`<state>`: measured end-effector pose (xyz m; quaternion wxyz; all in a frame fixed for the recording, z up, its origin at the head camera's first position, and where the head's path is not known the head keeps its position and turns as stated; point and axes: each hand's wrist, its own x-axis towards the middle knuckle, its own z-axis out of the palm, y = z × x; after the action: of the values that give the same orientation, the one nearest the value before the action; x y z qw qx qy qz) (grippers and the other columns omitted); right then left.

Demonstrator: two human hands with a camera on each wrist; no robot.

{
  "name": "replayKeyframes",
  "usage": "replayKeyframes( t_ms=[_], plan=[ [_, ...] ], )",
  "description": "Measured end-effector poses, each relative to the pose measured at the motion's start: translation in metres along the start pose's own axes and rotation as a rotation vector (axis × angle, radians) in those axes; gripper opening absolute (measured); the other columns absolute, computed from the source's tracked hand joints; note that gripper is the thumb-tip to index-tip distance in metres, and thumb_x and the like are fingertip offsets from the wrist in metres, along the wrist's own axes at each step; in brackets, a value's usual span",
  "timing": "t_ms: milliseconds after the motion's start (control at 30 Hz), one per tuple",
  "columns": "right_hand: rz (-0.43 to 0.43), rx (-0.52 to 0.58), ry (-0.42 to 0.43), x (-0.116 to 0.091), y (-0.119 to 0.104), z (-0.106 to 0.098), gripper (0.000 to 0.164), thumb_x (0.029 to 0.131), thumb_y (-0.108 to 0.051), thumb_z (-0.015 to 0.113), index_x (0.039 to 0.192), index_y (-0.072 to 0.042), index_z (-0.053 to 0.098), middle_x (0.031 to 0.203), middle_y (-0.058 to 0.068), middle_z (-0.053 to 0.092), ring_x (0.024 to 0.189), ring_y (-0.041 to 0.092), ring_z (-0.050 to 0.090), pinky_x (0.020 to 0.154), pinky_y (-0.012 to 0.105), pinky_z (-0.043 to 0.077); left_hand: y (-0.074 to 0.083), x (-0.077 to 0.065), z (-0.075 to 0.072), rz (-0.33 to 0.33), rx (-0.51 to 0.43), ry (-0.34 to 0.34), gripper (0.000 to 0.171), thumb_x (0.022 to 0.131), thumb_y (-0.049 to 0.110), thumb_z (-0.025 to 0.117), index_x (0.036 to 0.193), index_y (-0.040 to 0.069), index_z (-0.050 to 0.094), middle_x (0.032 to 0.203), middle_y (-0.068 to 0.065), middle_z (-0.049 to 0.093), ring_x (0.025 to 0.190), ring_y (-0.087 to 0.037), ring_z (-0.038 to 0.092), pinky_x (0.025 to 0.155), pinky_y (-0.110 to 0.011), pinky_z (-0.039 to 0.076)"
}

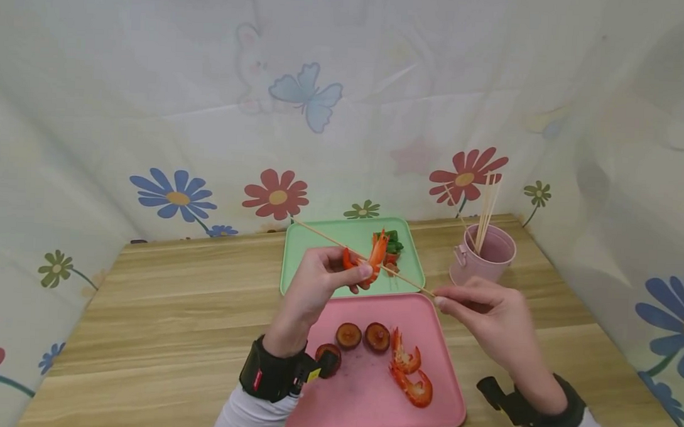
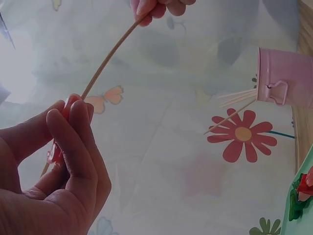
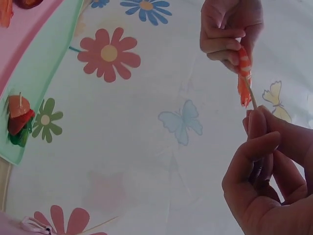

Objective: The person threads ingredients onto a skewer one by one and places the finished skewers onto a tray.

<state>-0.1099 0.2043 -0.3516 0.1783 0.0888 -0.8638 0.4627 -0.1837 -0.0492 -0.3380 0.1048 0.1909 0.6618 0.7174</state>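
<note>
My left hand point(image 1: 324, 272) pinches an orange-red shrimp point(image 1: 377, 255) between thumb and fingers, above the green tray. A thin wooden skewer point(image 1: 410, 282) runs through the shrimp, its far end sticking out beyond the left hand. My right hand point(image 1: 493, 319) pinches the skewer's other end between thumb and fingertips. In the left wrist view the skewer point(image 2: 110, 55) bows slightly between the two hands. From the right wrist, the shrimp point(image 3: 244, 63) hangs from the left fingers with the skewer entering it. Part of the shrimp is hidden behind the left fingers.
Below the hands, a pink tray point(image 1: 363, 409) holds two shrimp point(image 1: 417, 389) and three round mushroom caps point(image 1: 348, 335). Behind it, a green tray point(image 1: 307, 237) carries a skewer of green and red pieces point(image 1: 393, 247). A pink bucket point(image 1: 482, 262) with several skewers point(image 1: 488, 209) stands at right.
</note>
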Motion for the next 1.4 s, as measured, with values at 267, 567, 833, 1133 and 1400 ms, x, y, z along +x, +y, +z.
replayKeyframes(
  t_ms=[267,567,833,1133,1400],
  plan=[
    [-0.002,0.010,0.006,-0.0012,0.0009,0.0009,0.012,0.078,-0.008,0.076,0.090,-0.010,0.077,0.073,-0.004,0.066,0.061,0.007,0.056,0.053,0.019,0.049,-0.0032,0.0008,0.0029,-0.006,0.013,-0.009,0.017,0.085,0.006,0.068,0.092,-0.009,0.066,0.074,-0.002,0.068,0.068,-0.016,0.064,0.063,-0.027,0.051],
    [0.052,0.031,-0.047,-0.0035,-0.0007,-0.0017,0.010,0.080,-0.010,0.075,0.090,-0.008,0.076,0.071,-0.004,0.064,0.061,0.009,0.055,0.053,0.021,0.048,-0.0031,0.0000,0.0034,-0.020,0.012,-0.038,0.017,0.085,0.005,0.068,0.092,-0.010,0.066,0.074,-0.001,0.068,0.069,-0.016,0.063,0.064,-0.027,0.052],
    [0.058,0.027,-0.047,-0.0034,-0.0003,-0.0014,0.010,0.080,-0.011,0.075,0.090,-0.008,0.076,0.075,-0.005,0.067,0.063,0.007,0.058,0.055,0.021,0.050,-0.0012,-0.0010,0.0039,-0.044,0.034,-0.034,0.018,0.084,0.007,0.070,0.092,-0.009,0.067,0.073,-0.001,0.068,0.068,-0.015,0.063,0.065,-0.028,0.052],
    [0.206,0.113,-0.179,-0.0049,-0.0029,-0.0016,0.018,0.085,-0.022,0.071,0.095,-0.006,0.074,0.082,0.000,0.070,0.067,0.012,0.062,0.060,0.027,0.053,-0.0031,-0.0024,0.0017,-0.042,0.069,-0.083,0.017,0.082,0.007,0.071,0.089,-0.009,0.069,0.071,-0.002,0.068,0.064,-0.017,0.062,0.064,-0.032,0.054],
    [0.184,0.109,-0.160,-0.0039,-0.0046,-0.0024,0.016,0.085,-0.018,0.072,0.093,-0.004,0.074,0.078,-0.002,0.069,0.065,0.012,0.063,0.059,0.027,0.054,-0.0037,-0.0019,0.0062,-0.042,0.056,-0.094,0.018,0.083,0.007,0.071,0.089,-0.010,0.069,0.070,-0.003,0.069,0.064,-0.016,0.063,0.060,-0.026,0.052]
  ],
)
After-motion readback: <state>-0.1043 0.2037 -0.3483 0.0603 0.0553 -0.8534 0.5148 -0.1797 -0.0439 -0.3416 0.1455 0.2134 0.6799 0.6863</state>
